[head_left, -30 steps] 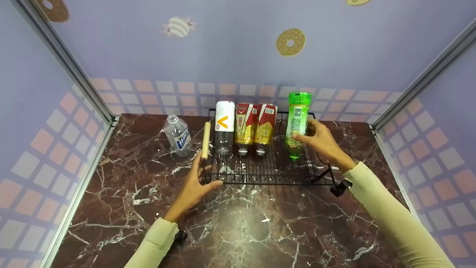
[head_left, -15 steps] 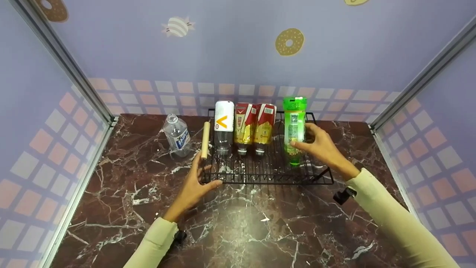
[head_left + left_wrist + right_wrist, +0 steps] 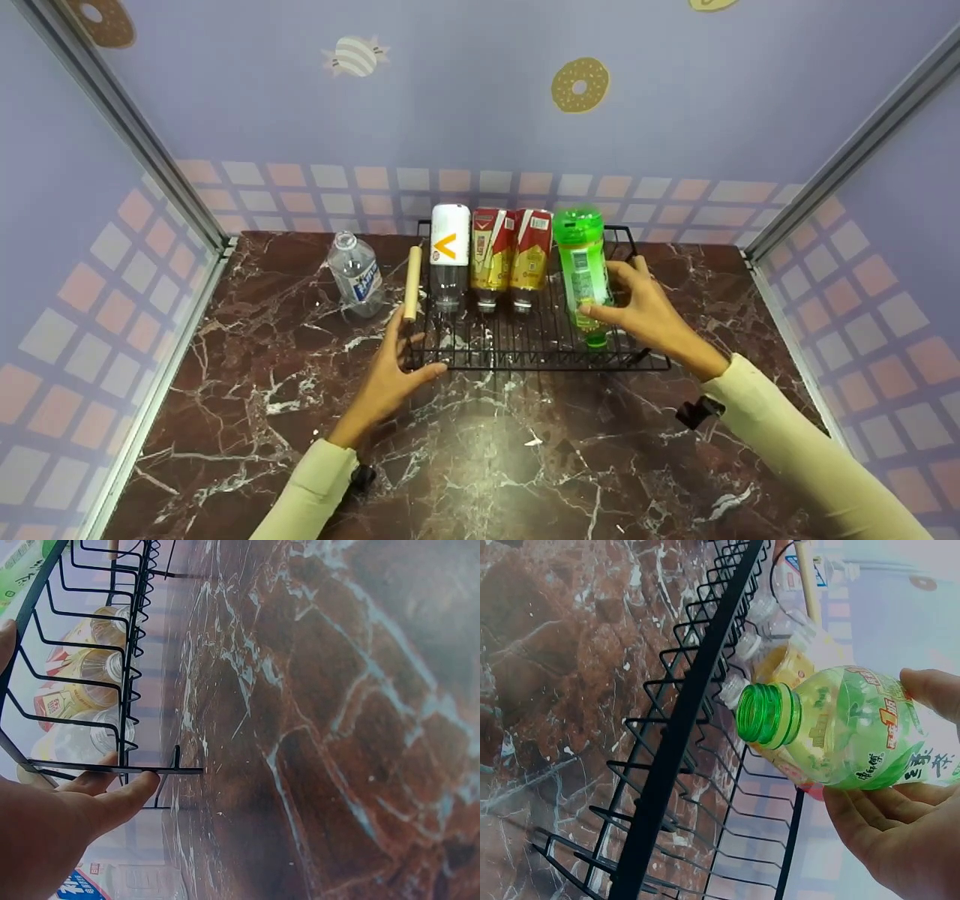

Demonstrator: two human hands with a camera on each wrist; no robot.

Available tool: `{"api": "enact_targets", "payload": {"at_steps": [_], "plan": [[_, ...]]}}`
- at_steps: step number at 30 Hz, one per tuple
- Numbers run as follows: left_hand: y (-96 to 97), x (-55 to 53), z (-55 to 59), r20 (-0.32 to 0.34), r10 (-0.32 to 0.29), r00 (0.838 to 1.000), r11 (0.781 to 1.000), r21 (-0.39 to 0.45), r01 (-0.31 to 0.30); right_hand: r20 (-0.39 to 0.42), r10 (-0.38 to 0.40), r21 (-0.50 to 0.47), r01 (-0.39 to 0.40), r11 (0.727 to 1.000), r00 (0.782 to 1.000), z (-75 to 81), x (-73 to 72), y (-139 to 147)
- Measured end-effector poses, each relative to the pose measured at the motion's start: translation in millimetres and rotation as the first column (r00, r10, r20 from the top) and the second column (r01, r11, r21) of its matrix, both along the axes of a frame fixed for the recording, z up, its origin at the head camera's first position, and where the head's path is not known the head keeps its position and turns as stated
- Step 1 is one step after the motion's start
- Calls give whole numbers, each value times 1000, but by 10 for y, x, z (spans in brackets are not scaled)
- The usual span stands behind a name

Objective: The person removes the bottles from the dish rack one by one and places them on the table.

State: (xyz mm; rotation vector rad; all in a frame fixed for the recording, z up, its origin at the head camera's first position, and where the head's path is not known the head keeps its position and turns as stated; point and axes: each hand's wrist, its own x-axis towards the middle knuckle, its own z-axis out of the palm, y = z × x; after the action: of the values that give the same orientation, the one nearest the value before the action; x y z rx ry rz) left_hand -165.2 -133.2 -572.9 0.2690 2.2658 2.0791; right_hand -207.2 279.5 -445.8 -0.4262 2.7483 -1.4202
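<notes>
Left hand (image 3: 386,384) holds rack (image 3: 679,742) corner; right hand (image 3: 651,313) grips green bottle (image 3: 582,274) near front edge.

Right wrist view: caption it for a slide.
Right hand grips an uncapped green bottle at a black wire rack.

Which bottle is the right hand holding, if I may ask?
It is the green bottle, set apart by colour from the white-labelled bottle, two red-and-yellow bottles and blue-labelled bottle.
</notes>
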Motion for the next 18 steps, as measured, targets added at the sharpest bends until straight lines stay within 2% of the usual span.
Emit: {"api": "enact_targets", "payload": {"at_steps": [9, 18], "plan": [[-10, 0, -11, 11, -4, 1000, 1000, 15, 4, -7, 6, 48, -6, 999, 1000, 15, 140, -31], [-4, 0, -8, 7, 2, 1000, 1000, -12, -2, -53, 69, -3, -69, 998, 996, -32, 170, -65]]}}
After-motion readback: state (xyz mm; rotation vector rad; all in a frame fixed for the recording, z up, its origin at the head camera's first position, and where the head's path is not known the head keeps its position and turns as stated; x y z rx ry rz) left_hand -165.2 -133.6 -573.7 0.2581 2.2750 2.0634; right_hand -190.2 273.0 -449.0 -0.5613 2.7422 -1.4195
